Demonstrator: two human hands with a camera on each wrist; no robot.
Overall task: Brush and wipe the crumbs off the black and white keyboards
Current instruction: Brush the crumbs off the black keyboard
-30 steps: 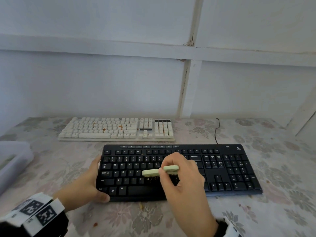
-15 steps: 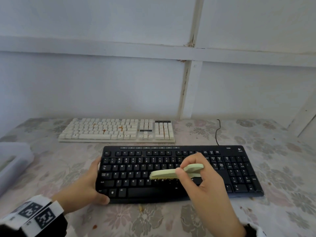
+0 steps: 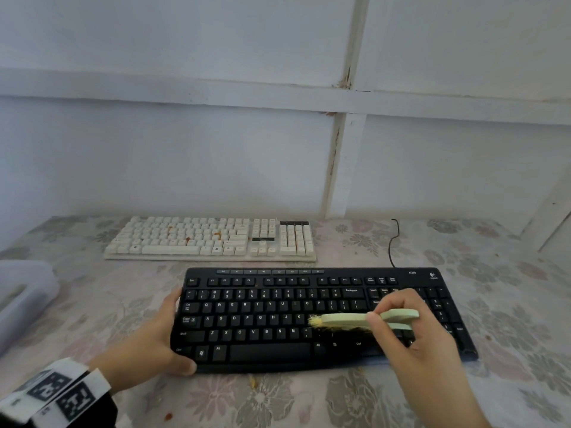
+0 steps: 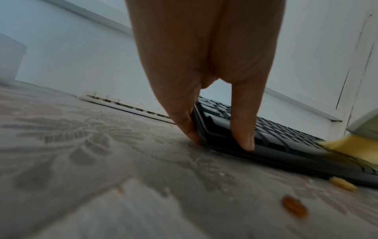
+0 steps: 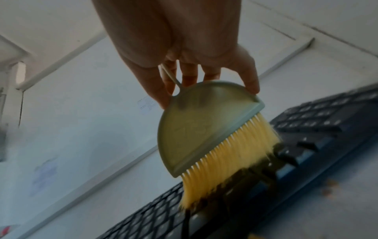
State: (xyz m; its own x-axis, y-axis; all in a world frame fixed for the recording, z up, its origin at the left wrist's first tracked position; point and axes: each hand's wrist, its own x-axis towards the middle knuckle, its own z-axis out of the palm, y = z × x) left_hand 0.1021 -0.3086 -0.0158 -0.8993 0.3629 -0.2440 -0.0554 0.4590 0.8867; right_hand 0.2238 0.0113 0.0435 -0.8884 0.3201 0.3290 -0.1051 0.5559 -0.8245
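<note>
The right hand [image 3: 411, 332] held the green brush [image 3: 364, 320] pinched in its fingers and had swept it rightward along the black keyboard [image 3: 278, 316] to the keys beside the number pad. The left hand [image 3: 154, 341] still gripped the keyboard's left end. Crumbs [image 4: 294, 208] lay on the tablecloth [image 3: 92, 304]; the white keyboard [image 3: 210, 239] behind remained soiled.

Left wrist band [image 3: 58, 393]: white, black square markers.
</note>
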